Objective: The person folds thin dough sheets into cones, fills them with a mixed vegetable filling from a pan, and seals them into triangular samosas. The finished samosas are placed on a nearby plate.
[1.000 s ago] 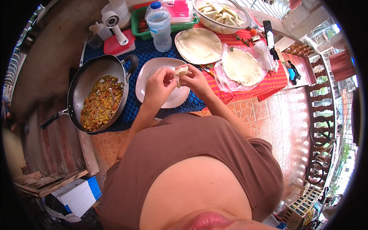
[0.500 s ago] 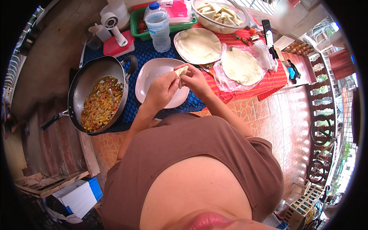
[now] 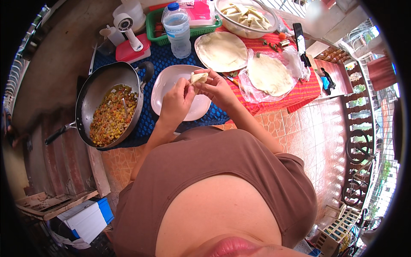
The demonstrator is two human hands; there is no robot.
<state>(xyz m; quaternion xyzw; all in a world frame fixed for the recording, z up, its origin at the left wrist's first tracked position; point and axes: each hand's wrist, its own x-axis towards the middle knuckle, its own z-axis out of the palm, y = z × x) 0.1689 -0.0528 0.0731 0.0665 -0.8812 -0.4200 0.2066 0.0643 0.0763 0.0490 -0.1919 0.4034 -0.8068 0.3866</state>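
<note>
Between both hands, above a pale pink plate [image 3: 165,88], is a small folded pastry wrapper [image 3: 199,78]. My left hand [image 3: 179,97] pinches its left side with thumb and fingers. My right hand [image 3: 217,89] grips the right side, its index finger reaching behind the far edge. Left of the plate sits a deep pan [image 3: 85,109] with a cooked mix of corn and diced vegetables [image 3: 110,122], a spoon [image 3: 125,107] standing in it. Flat round wrappers lie beyond my right hand, one stack [image 3: 221,51] on a plate and another [image 3: 270,75] on clear plastic.
A clear bowl [image 3: 274,26] of folded triangular pastries [image 3: 246,16] stands at the back. Behind the plate are a water bottle [image 3: 177,36], a green basket [image 3: 205,31], a small white fan [image 3: 128,32] and a red-lidded box [image 3: 132,52]. A phone [image 3: 299,38] stands at the table's right.
The wrapper has been turned in my hands; its point stood upward before, and now a broader folded face shows. Both hands have shifted only slightly.
</note>
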